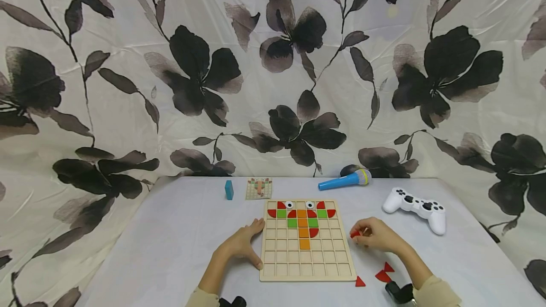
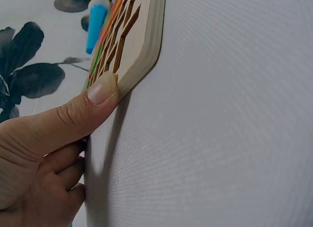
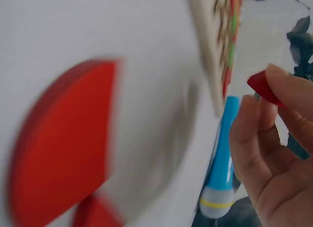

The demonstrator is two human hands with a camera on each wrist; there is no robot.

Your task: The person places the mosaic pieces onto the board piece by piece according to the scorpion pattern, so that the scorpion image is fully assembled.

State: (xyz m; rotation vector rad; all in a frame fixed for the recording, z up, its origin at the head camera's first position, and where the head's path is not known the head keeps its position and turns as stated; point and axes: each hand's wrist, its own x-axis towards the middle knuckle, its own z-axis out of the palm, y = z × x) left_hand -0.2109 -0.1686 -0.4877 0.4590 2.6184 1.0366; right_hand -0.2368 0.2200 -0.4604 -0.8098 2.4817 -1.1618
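A square wooden grid board (image 1: pixel 307 273) lies on the table, its upper cells holding red, green and orange pieces and two eye pieces. My left hand (image 1: pixel 243 241) rests at the board's left side, thumb and fingers spread apart along the edge. The thumb (image 2: pixel 100 92) touches the board's rim in the left wrist view. To the right of the board, my right hand (image 1: pixel 375 236) pinches a small red piece (image 3: pixel 264 88) between thumb and fingers, above the table. The fingers partly cover that piece, so its full shape cannot be told.
Loose red pieces lie near the right forearm: a quarter circle (image 1: pixel 383 276), a triangle (image 1: pixel 388 267) and another triangle (image 1: pixel 360 282) by the board's corner. Behind stand a blue block (image 1: pixel 229 190), a pattern card (image 1: pixel 258 194) and a toy microphone (image 1: pixel 341 182). A white game controller (image 1: pixel 415 206) lies right.
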